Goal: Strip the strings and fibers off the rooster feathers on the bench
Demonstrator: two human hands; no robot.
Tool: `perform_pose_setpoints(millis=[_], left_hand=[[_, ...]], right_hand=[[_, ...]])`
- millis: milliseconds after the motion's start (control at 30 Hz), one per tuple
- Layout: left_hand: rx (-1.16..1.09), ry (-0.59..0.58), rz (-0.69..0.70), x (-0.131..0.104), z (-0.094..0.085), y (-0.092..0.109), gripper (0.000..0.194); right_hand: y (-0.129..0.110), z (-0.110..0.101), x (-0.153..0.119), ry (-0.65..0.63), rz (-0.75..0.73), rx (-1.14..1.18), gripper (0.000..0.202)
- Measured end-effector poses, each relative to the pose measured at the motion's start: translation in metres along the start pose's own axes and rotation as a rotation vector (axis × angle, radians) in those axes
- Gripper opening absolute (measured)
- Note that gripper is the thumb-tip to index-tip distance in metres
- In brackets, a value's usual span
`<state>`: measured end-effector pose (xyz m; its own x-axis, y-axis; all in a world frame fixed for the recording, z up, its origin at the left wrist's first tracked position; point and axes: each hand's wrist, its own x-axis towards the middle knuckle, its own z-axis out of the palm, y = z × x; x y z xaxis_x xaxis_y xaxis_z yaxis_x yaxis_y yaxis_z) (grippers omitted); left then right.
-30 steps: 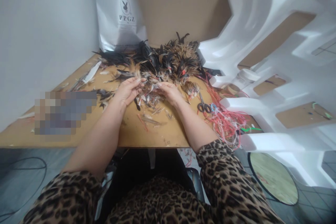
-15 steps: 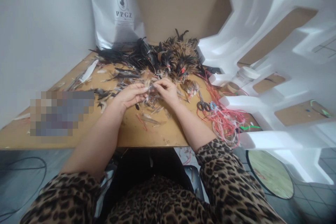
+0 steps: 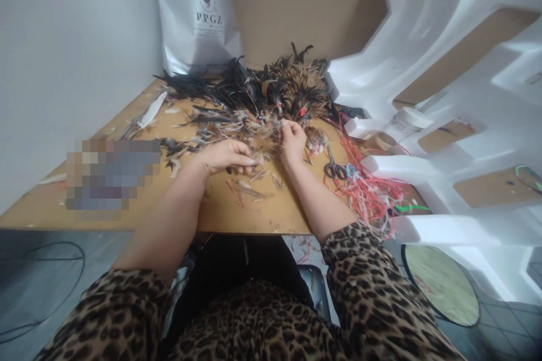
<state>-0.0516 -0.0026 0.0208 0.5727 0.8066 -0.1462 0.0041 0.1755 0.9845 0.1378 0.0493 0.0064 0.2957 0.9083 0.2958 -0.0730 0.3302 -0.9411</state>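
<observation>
Tan tabletop (image 3: 271,214) is bearing dark feathers (image 3: 237,84); left hand (image 3: 231,157) is pinching a brown tuft (image 3: 263,144); right hand (image 3: 293,140) is curling nearby (grip: cannot tell).

My tan tabletop (image 3: 271,214) carries dark feathers (image 3: 239,87) and brown feathers (image 3: 302,87) heaped toward the back, with loose scraps (image 3: 249,189) nearer me. A white feather (image 3: 153,110) lies at left, near a blurred patch. At right, scissors (image 3: 334,169) lie beside tangled red and pink strings (image 3: 372,194).
</observation>
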Motion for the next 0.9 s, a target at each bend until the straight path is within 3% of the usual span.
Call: perform_pose_setpoints(millis=[100,200,267,567,900], left_hand=[[0.079,0.075,0.047,0.001,0.001,0.002,0.016],[-0.068,0.297,0.147,0.003,0.000,0.003,0.018],[-0.215,0.373,0.188,0.005,-0.001,0.003,0.018],[-0.624,0.367,0.187,0.020,-0.006,-0.008,0.010],[-0.642,0.463,0.214,0.021,-0.004,-0.004,0.009]], right_hand=[[-0.002,0.002,-0.004,-0.030,-0.001,0.003,0.025],[-0.005,0.005,-0.009,-0.055,-0.007,0.031,0.024],[-0.006,0.007,-0.013,-0.079,-0.015,0.047,0.022],[-0.018,0.014,-0.037,-0.263,-0.127,0.047,0.015],[-0.014,0.012,-0.039,-0.410,-0.255,-0.046,0.010]])
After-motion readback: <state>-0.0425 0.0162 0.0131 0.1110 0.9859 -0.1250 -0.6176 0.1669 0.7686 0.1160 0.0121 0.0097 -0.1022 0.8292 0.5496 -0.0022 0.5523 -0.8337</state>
